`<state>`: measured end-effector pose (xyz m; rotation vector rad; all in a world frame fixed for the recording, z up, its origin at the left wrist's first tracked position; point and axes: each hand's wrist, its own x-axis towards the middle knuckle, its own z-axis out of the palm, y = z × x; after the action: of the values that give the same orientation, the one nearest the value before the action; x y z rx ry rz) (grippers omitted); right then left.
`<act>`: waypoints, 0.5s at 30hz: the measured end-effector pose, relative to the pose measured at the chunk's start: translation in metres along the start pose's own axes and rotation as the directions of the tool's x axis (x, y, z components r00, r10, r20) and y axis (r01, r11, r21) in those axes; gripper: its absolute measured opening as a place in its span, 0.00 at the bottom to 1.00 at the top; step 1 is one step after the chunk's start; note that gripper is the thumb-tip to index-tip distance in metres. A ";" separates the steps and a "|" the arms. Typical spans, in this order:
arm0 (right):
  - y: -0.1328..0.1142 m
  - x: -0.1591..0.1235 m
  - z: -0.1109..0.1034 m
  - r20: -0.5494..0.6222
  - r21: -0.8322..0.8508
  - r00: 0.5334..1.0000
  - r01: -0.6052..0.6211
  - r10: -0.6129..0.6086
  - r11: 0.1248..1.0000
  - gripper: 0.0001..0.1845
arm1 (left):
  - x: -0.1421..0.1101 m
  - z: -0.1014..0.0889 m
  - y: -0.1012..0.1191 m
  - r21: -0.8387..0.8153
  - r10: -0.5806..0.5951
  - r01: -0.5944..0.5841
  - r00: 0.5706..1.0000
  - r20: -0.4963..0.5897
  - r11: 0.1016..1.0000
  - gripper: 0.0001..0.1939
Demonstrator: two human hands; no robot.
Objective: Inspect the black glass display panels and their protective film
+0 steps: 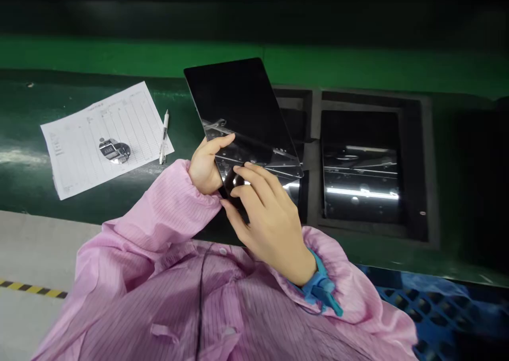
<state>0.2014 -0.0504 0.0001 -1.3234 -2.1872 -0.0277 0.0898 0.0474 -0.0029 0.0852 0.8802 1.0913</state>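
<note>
Gleaming black and glossy, the tilted glass panel (pixel 242 114) sits pinched between left hand (pixel 204 165) and right hand (pixel 270 220).

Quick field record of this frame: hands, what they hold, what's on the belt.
left hand: grips the near-left edge of the black glossy panel
right hand: fingers on the panel's near edge
panel: tilted, raised above the belt
tray: dark, right of the panel, a second glossy panel in its right slot
belt: green
paper form: lies left, a tally counter on it
pen: white, at the form's right edge
</note>
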 end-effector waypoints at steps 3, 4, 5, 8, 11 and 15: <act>0.009 0.004 -0.008 0.038 0.143 0.997 -0.077 0.073 0.987 0.03 | 0.000 -0.001 0.000 0.021 0.013 -0.014 0.999 0.033 1.000 0.07; 0.015 0.007 -0.012 0.062 0.181 0.991 -0.124 0.115 0.976 0.04 | 0.000 -0.002 -0.001 0.015 -0.004 0.002 0.997 0.077 1.000 0.06; 0.023 0.011 -0.016 0.086 0.212 0.981 -0.187 0.173 0.959 0.05 | 0.000 -0.003 -0.001 0.011 -0.023 0.022 0.990 0.141 1.000 0.08; 0.053 0.031 -0.028 0.158 0.271 0.914 -0.405 0.375 0.873 0.05 | -0.002 -0.007 -0.002 0.033 -0.027 0.016 0.932 0.360 0.999 0.16; 0.080 0.056 -0.037 0.222 0.299 0.862 -0.505 0.456 0.810 0.04 | -0.004 -0.011 -0.003 0.129 0.007 -0.068 0.907 0.421 0.989 0.06; 0.096 0.079 -0.046 0.256 0.281 0.860 -0.503 0.441 0.817 0.04 | -0.004 -0.013 -0.001 0.213 -0.075 0.023 0.968 0.240 0.977 0.07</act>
<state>0.2744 0.0479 0.0507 -1.6713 -1.8213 0.6594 0.0810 0.0391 -0.0098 0.3655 0.7650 0.9159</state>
